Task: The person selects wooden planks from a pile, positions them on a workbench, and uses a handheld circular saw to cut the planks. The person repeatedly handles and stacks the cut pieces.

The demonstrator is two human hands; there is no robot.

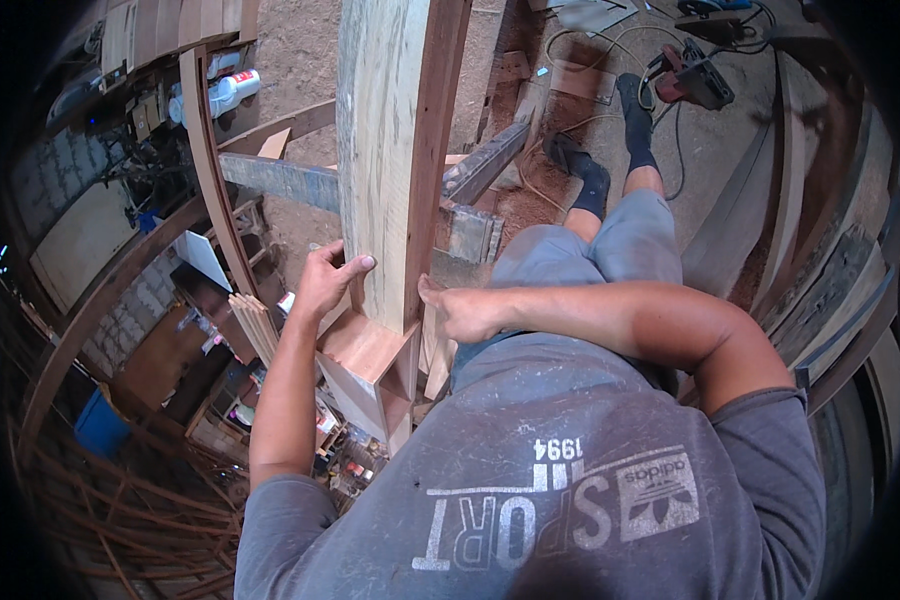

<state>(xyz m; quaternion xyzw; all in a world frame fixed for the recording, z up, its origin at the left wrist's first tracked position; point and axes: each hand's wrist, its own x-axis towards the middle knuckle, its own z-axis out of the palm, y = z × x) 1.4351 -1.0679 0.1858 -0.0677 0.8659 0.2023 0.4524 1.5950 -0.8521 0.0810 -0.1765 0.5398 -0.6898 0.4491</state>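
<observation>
The beam (382,165) is stretching away from the person's chest, its near end showing right at the top of a box (362,345); whether it is bearing on the box, I cannot tell. The left hand (322,288) is touching the beam's left edge near that end, thumb lying towards the pale face and fingers (330,250) spreading well apart from it, not closing round the wood. The right hand (467,312) is reaching across the body to the beam's darker right side; its foremost fingertip is showing at that side, but the other fingers are partly hidden, so I cannot tell how far they are opening or whether they are gripping. A grey rail (282,180) is crossing behind the beam. A saw (692,75) is lying on the floor (715,150), near the person's feet (633,100).
</observation>
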